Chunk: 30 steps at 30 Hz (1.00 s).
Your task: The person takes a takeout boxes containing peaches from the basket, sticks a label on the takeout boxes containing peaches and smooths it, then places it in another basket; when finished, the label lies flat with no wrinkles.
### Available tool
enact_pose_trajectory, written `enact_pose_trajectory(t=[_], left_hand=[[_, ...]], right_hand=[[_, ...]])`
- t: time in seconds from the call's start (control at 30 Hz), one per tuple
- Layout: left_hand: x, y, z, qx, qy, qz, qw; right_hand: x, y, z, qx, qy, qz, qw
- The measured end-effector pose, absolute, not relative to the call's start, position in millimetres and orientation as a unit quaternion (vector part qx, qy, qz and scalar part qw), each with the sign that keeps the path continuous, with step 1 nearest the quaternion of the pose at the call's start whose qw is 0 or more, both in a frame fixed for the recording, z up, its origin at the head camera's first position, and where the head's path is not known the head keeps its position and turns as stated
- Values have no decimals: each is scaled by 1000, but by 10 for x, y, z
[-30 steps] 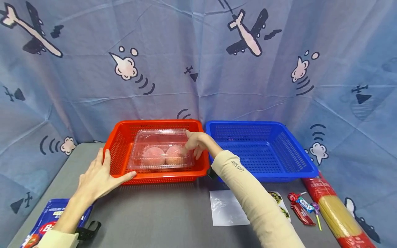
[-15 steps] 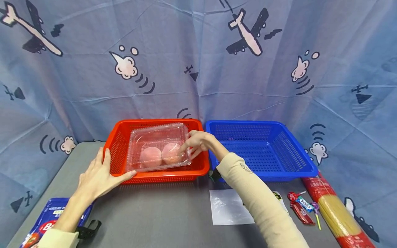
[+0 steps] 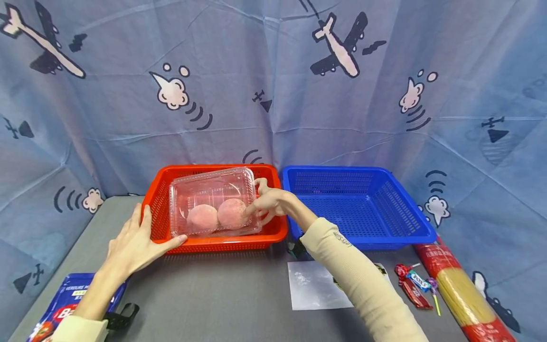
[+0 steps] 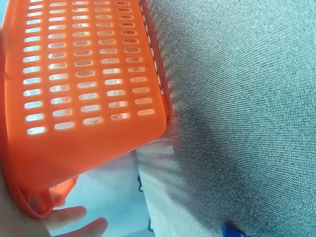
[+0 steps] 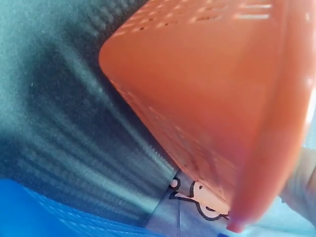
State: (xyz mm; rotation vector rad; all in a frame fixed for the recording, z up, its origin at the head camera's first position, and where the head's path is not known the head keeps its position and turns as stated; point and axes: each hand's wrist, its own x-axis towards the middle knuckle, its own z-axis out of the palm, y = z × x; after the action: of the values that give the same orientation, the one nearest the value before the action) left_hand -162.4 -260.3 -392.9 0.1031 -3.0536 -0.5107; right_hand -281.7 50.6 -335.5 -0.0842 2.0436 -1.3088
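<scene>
A clear plastic clamshell box (image 3: 213, 187) sits tilted inside the red basket (image 3: 222, 244), two pink peaches (image 3: 202, 217) showing through it. My right hand (image 3: 270, 202) holds the box by its right side; the fingers are partly hidden behind the plastic. At the basket's front left corner, my left hand (image 3: 136, 241) rests on the rim with long, straight fingers and the thumb along the front edge. In the left wrist view, a few fingers (image 4: 69, 216) show past the basket's perforated wall. The right wrist view shows mostly the basket's outer side (image 5: 197, 84).
A blue basket (image 3: 359, 244) stands right of the red one. In front lie a clear plastic sheet (image 3: 314, 285), several candies (image 3: 414, 292) and a long pack of noodles (image 3: 463, 294). A blue pouch (image 3: 64, 297) lies under the left forearm. A patterned curtain (image 3: 273, 85) hangs behind.
The right hand has taken hold of the clamshell box. The box has shifted left, and its right end has risen and turned. The left hand has stayed on the basket corner.
</scene>
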Motion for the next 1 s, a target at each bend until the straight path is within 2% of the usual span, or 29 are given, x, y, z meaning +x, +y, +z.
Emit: enact_pose_trajectory(t=[0.2,0.7,1.0], left_hand=[[-1631,-2605,-3941,33,-986,-165,17],[-1634,-2604,-3939,31,-985,-167,15],[-1622,-2608,-3922,31,-985,-168,22]], right_hand=[[-2766,471,-3379,-39,765,-540,349],[-2611,416,-3346,-38,745,-607,274],[-2528,584,-3262,-24,729,-644,231]])
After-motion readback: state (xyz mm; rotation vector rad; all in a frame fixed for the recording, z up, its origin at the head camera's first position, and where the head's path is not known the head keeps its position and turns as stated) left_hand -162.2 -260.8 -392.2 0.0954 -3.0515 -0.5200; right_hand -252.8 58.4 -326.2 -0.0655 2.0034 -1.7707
